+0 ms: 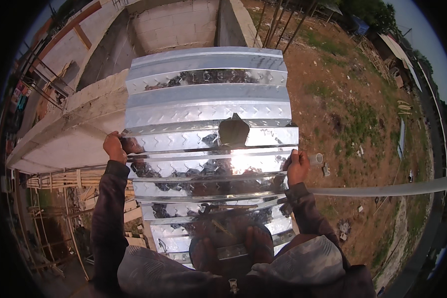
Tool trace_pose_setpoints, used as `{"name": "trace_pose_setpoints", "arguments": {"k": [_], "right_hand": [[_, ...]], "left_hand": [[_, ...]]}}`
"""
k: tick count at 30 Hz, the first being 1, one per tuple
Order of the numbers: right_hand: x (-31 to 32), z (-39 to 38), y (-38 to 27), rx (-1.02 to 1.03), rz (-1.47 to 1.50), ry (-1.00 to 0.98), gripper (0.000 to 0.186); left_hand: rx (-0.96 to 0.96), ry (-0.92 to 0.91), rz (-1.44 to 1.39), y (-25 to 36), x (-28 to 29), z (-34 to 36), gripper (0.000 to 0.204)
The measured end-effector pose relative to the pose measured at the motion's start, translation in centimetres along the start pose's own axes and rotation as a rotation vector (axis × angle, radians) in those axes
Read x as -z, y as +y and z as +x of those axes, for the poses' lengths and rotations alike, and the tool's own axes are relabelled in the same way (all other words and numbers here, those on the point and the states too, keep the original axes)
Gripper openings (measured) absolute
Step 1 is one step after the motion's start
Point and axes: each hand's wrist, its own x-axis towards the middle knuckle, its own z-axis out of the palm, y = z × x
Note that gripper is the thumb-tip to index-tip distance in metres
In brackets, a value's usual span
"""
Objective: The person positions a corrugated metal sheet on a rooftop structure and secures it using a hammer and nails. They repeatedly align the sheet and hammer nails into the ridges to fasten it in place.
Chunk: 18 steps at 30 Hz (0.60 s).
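Observation:
A shiny ribbed metal sheet (208,111) spans the middle of my view, over more metal sheeting (176,228) lower down. My left hand (115,148) grips its left edge with curled fingers. On the opposite edge, my right hand (297,166) is closed around the sheet too. An irregular dark patch (233,131) shows on the metal; I cannot tell what it is. My feet (258,243) are low in the picture, on the shaded metal.
Concrete block walls (169,27) stand ahead and left, with bamboo scaffolding (49,181) below left. A long grey beam (382,190) runs rightward, near a short pipe (317,159). Far below right lie dirt and grass (352,119), scattered debris and a shed roof (392,52).

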Motion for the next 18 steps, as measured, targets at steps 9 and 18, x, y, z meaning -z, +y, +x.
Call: {"name": "trace_pose_setpoints", "arguments": {"k": [9, 18], "right_hand": [[1.4, 2.3, 1.6, 0.233, -0.768, -0.035, 0.029], [0.7, -12.8, -2.9, 0.549, -0.597, -0.841, 0.035]], "left_hand": [[0.132, -0.037, 0.057, 0.3, -1.9, -0.6, 0.017], [0.284, -0.138, 0.076, 2.2, -0.6, -3.0, 0.026]]}}
